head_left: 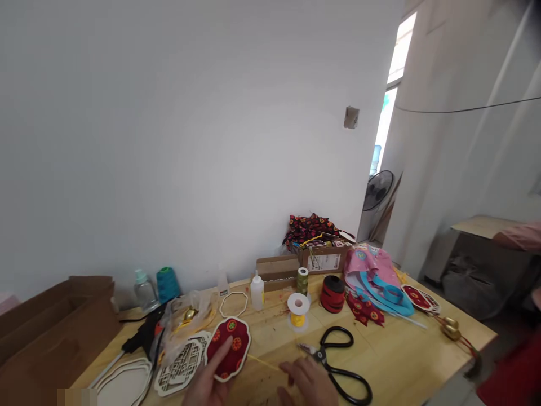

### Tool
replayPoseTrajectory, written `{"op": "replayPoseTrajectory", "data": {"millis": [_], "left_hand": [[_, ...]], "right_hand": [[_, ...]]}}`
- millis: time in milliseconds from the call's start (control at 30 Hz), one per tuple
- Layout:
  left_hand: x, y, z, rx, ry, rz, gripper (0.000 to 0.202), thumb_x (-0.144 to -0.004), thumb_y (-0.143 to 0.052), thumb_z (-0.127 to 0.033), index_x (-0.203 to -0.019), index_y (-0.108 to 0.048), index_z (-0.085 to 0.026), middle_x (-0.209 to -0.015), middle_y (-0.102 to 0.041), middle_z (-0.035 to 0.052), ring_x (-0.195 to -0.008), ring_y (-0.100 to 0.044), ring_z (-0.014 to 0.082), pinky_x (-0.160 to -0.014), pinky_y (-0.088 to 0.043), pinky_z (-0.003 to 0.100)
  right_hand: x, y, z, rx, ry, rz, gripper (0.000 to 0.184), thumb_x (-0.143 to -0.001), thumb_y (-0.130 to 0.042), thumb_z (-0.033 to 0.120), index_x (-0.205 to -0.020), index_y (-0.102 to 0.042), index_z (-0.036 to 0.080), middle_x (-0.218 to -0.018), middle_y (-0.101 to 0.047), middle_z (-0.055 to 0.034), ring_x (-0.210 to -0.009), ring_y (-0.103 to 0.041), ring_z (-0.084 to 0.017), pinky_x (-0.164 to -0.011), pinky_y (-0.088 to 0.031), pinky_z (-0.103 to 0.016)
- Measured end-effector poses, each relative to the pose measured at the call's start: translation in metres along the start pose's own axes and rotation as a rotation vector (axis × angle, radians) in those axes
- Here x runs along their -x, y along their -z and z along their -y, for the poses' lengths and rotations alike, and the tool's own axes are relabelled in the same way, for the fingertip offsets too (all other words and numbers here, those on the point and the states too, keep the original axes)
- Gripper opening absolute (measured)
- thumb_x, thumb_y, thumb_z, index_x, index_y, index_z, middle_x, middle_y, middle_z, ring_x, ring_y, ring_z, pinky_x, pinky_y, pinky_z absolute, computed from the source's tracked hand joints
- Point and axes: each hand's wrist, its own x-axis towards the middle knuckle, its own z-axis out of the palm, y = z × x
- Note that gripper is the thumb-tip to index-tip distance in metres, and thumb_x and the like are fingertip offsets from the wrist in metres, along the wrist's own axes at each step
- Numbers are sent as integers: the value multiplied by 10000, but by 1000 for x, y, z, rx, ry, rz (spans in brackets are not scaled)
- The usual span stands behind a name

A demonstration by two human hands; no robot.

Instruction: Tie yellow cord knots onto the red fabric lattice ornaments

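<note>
My left hand (209,383) holds a scalloped plaque covered in red patterned fabric (230,355) with a pale rim, thumb across its front. From the plaque's right edge a thin yellow cord (262,362) runs taut to my right hand (308,380), whose fingers are closed at its end. Just right of that hand lie black-handled scissors (323,358), blades toward the left. Behind them stands a white spool with yellow cord (298,310). Cut-out lattice panels (183,363) lie beside my left hand, and plain scalloped boards (127,386) are stacked farther left.
A glue bottle (257,291), a green thread spool (302,282) and a red-black spool (332,293) stand toward the wall. An open cardboard box (54,338) is at left. Pink cloth (366,262), blue ribbon (382,296) and gold bells (450,328) lie at right. Another person's sleeve (522,237) shows.
</note>
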Motion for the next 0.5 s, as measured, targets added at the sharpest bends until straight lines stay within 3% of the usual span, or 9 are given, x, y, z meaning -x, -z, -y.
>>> {"op": "replayPoseTrajectory", "data": {"millis": [33, 133, 200, 333, 433, 500], "left_hand": [[-4, 0, -3, -10, 39, -20, 279, -636, -596, -50, -891, -594, -162, -713, -695, 29, -674, -650, 181, -543, -523, 256], [-15, 2, -6, 14, 150, 44, 312, -672, -567, -42, -969, -555, -136, -682, -698, 44, -663, -657, 204, -555, -536, 304], [-19, 4, -4, 21, 197, 72, 314, -679, -568, -55, -983, -546, -134, -687, -700, 48, -676, -658, 216, -561, -540, 326], [-24, 12, 1, 16, 223, 91, 305, -677, -555, -29, -963, -556, -135, -730, -703, 56, -702, -656, 222, -564, -543, 327], [-24, 17, 3, 23, 185, 53, 244, -674, -539, -6, -883, -584, -124, -717, -703, 53, -699, -657, 209, -562, -543, 298], [-22, 17, 3, 15, 160, -5, 207, -656, -552, 8, -814, -594, -120, -685, -702, 43, -670, -659, 192, -553, -539, 270]], "right_hand": [[-1, 16, -8, 106, 38, 29, 278, -634, -578, 251, -908, -630, 260, -786, -648, -37, -748, -568, -198, -682, -435, -269], [-3, 53, -30, 346, -36, 22, 407, -660, -548, 225, -1067, -544, 228, -1066, -561, -85, -981, -484, -247, -818, -389, -344], [0, 67, -42, 419, -60, 79, 433, -675, -545, 252, -1106, -510, 240, -1133, -519, -78, -1046, -439, -254, -858, -363, -368], [8, 89, -66, 469, -76, 188, 305, -724, -508, 321, -1022, -569, 289, -1109, -542, -48, -1034, -461, -245, -854, -369, -381], [9, 105, -78, 495, -131, 17, 251, -706, -525, 309, -922, -635, 242, -1025, -591, -86, -972, -504, -269, -805, -404, -377], [6, 102, -74, 433, -198, -132, 231, -696, -531, 298, -863, -660, 202, -972, -608, -118, -922, -527, -276, -783, -416, -373]]}}
